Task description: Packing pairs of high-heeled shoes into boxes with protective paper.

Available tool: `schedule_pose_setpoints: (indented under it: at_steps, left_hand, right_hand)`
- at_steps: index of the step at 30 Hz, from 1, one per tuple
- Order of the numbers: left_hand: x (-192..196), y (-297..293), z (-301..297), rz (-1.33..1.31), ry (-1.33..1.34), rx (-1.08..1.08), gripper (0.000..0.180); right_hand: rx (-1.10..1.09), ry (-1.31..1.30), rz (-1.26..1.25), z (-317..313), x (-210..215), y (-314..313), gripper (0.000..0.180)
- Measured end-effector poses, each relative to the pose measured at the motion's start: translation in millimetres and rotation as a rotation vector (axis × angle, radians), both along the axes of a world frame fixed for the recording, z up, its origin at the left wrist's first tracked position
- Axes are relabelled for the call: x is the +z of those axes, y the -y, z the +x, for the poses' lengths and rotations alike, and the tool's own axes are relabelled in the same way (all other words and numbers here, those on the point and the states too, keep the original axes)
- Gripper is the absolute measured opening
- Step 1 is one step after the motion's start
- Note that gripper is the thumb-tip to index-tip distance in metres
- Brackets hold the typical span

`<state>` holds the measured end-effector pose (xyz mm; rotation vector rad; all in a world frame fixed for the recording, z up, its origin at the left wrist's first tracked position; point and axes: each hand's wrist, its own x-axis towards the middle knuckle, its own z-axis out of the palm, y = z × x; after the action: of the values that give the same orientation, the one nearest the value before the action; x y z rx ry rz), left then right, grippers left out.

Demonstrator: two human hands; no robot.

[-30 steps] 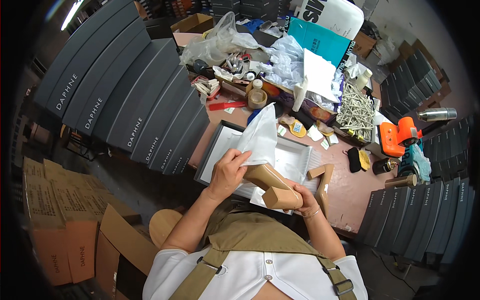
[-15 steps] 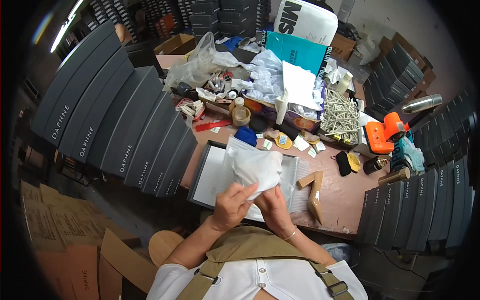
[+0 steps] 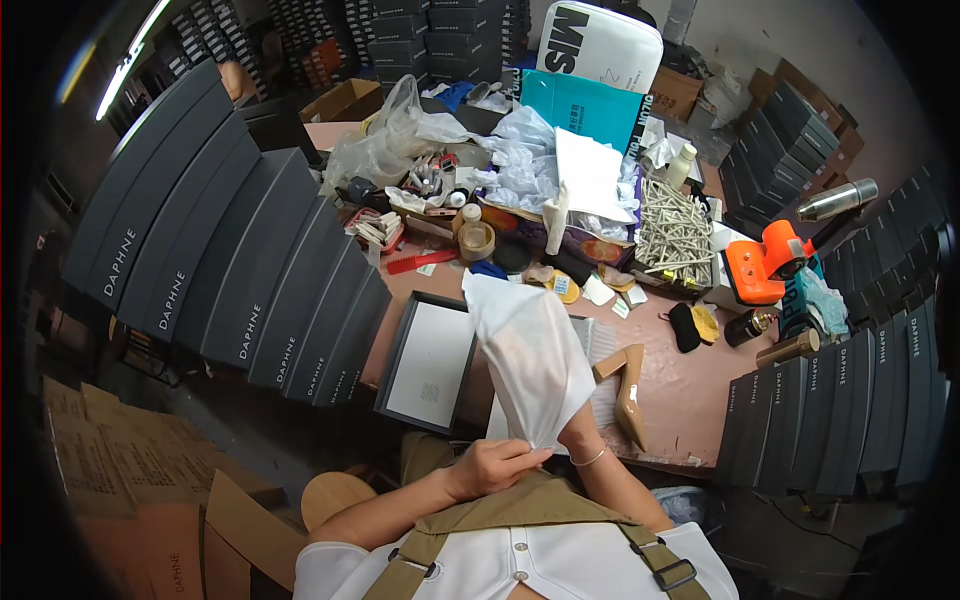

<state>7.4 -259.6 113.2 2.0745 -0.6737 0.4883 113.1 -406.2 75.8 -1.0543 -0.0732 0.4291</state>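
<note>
The left hand [image 3: 487, 466] pinches the lower edge of a white fabric bag [image 3: 530, 360], while the right hand [image 3: 580, 432] is mostly hidden behind the cloth, so its grip cannot be told. The bag stands upright above both hands, soft, thin and slightly translucent, widening from its gathered bottom. Just right of it a tan high-heeled shoe [image 3: 627, 388] lies on the pink table [image 3: 690, 395], and to its left sits an open dark box lid [image 3: 428, 362].
</note>
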Motion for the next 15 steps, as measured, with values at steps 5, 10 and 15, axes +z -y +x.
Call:
schedule_pose_setpoints:
  at_steps: [5, 10, 15]
  left_hand:
    - [4, -31, 5, -1.295, -0.702, 0.224, 0.072]
    - [-30, -44, 5, -1.649, -0.932, 0.380, 0.067]
    - [16, -81, 31, -1.326, -0.498, 0.461, 0.061]
  right_hand:
    - [0.201, 0.451, -0.335, -7, 20, -7, 0.057]
    - [0.188, 1.122, -0.766, -29, 48, -62, 0.058]
    - [0.131, 0.979, -0.626, -52, 45, 5, 0.086]
